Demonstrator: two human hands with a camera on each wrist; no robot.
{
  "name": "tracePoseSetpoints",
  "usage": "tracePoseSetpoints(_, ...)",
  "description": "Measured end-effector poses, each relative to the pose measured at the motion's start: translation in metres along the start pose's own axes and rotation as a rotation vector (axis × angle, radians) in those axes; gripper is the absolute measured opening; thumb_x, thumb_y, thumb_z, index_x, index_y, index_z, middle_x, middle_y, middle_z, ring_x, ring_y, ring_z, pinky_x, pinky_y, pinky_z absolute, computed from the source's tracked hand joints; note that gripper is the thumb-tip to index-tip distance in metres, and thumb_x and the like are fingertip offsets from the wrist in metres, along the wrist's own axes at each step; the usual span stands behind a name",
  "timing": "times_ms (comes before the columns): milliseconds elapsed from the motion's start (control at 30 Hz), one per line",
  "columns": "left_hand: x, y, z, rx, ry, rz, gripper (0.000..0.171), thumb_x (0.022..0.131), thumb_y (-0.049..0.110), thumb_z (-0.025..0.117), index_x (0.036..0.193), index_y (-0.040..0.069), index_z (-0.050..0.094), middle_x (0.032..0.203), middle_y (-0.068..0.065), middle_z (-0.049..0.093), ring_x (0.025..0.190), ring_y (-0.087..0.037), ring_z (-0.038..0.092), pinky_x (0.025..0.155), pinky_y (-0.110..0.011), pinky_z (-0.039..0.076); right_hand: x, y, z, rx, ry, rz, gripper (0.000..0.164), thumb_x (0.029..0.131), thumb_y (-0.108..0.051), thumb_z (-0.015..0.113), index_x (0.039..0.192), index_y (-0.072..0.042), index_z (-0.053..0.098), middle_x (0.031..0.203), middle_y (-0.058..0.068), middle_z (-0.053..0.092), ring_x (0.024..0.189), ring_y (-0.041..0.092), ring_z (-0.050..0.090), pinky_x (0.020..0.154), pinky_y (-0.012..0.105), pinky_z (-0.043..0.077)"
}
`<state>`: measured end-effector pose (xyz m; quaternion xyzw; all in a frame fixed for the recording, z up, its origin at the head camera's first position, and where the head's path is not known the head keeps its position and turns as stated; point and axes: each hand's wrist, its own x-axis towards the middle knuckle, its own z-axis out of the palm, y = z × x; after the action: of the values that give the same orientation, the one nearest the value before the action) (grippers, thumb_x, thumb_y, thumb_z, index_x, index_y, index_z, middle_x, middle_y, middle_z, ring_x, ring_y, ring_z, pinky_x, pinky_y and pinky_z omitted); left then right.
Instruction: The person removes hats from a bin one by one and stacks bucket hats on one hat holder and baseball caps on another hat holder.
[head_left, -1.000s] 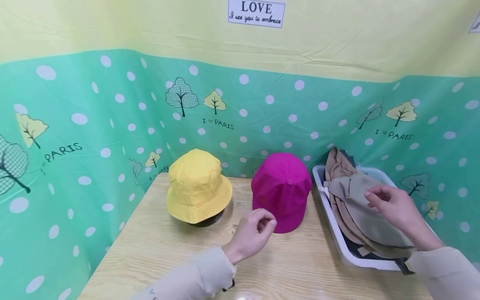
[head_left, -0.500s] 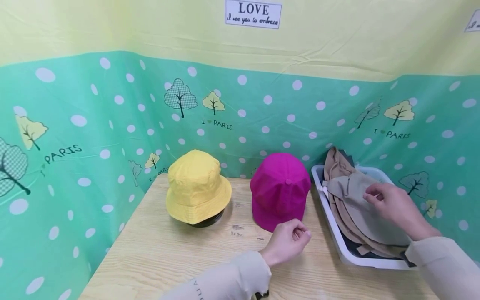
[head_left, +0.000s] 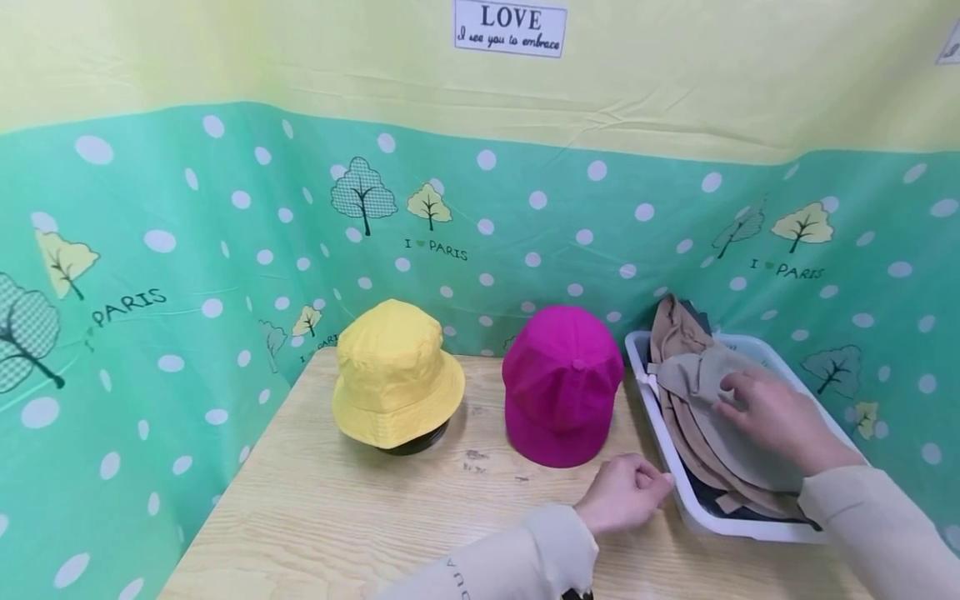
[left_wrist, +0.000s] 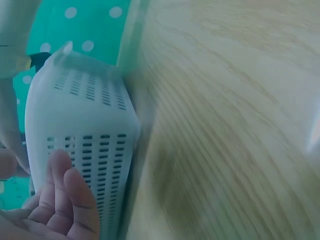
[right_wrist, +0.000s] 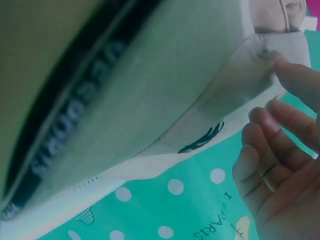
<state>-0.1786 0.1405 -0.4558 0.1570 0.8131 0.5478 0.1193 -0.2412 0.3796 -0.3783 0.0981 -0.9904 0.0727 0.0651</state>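
My left hand (head_left: 626,493) hovers over the table by the near-left side of a white plastic basket (head_left: 757,529), its fingers loosely bent with nothing in them. In the left wrist view those fingers (left_wrist: 82,202) overlap the basket's slotted wall. Over the basket, my right hand (head_left: 783,421) is at a grey-beige cap (head_left: 750,467) that lies on top of the pile. The right wrist view has the thumb (right_wrist: 295,82) right at the cap's crown, with the other fingers relaxed and spread below it. A brown cap (head_left: 670,329) and dark fabric lie beneath and behind the grey-beige one.
A magenta baseball cap (head_left: 564,383) stands on the wooden table (head_left: 337,525), left of the basket. Farther left, a yellow bucket hat (head_left: 397,375) sits on a low dark support (head_left: 416,442). A green and yellow curtain (head_left: 480,208) hangs behind the table.
My left hand has moved right, from in front of the magenta cap to the basket's side. My right hand has shifted slightly left and its fingers have loosened. The hats have not moved.
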Motion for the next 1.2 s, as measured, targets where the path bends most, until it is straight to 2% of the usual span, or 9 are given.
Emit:
tracePoseSetpoints(200,0.001,0.003,0.012,-0.025,0.015,0.010,0.014,0.090,0.029,0.065,0.090,0.015,0.063,0.063,0.011,0.059,0.053,-0.001,0.052,0.053,-0.018,0.043,0.001,-0.005,0.005,-0.035,-0.002,-0.001,0.038,0.082,-0.021,0.074,0.110,0.002,0.061,0.092,0.017,0.062,0.082,0.033,0.059,0.065,0.049,0.052)
tracePoseSetpoints(433,0.003,0.007,0.023,-0.204,0.019,-0.037,0.012,0.088,0.018,0.069,0.084,0.013,0.059,0.060,0.006,0.062,0.048,-0.008,0.057,0.046,-0.018,0.043,-0.001,-0.010,0.008,-0.103,0.050,-0.050,0.029,0.080,-0.013,0.076,0.102,0.002,0.063,0.082,0.010,0.060,0.072,0.025,0.056,0.062,0.044,0.052)
tracePoseSetpoints(533,0.005,0.008,0.026,-0.244,0.030,-0.053,0.014,0.087,0.016,0.070,0.082,0.013,0.057,0.059,0.004,0.062,0.049,-0.012,0.059,0.045,-0.018,0.041,-0.001,-0.010,0.008,-0.115,0.060,-0.058,0.024,0.080,-0.011,0.074,0.098,0.001,0.063,0.078,0.008,0.058,0.069,0.024,0.054,0.059,0.041,0.050)
tracePoseSetpoints(767,0.004,0.007,0.026,-0.375,0.030,-0.066,0.013,0.088,0.009,0.067,0.081,0.011,0.055,0.059,-0.003,0.065,0.043,-0.006,0.054,0.043,-0.017,0.039,-0.004,-0.009,0.003,-0.100,0.116,-0.060,0.012,0.084,-0.007,0.068,0.092,-0.002,0.062,0.075,0.006,0.055,0.065,0.022,0.051,0.056,0.040,0.048)
tracePoseSetpoints(900,0.003,0.008,0.027,-0.415,0.030,-0.067,0.014,0.087,0.007,0.067,0.080,0.011,0.055,0.058,-0.005,0.065,0.042,-0.005,0.052,0.043,-0.017,0.038,-0.012,-0.005,-0.005,-0.076,0.201,-0.022,0.009,0.086,-0.007,0.063,0.092,-0.001,0.060,0.079,0.011,0.056,0.065,0.025,0.051,0.056,0.046,0.047)
tracePoseSetpoints(1033,0.003,0.009,0.028,-0.408,0.031,-0.071,0.015,0.088,0.007,0.067,0.080,0.011,0.055,0.058,-0.004,0.065,0.042,-0.005,0.052,0.043,-0.017,0.039,-0.020,0.002,-0.015,-0.069,0.321,-0.012,0.012,0.086,-0.007,0.061,0.094,0.003,0.058,0.083,0.019,0.056,0.066,0.033,0.053,0.055,0.052,0.044)
tracePoseSetpoints(1200,0.004,0.009,0.029,-0.397,0.043,-0.077,0.016,0.087,0.007,0.067,0.079,0.012,0.054,0.057,-0.002,0.063,0.042,-0.005,0.050,0.043,-0.017,0.038,-0.028,0.001,-0.029,-0.029,0.448,-0.004,0.017,0.085,-0.002,0.062,0.098,0.007,0.057,0.091,0.026,0.055,0.075,0.043,0.053,0.061,0.061,0.042)
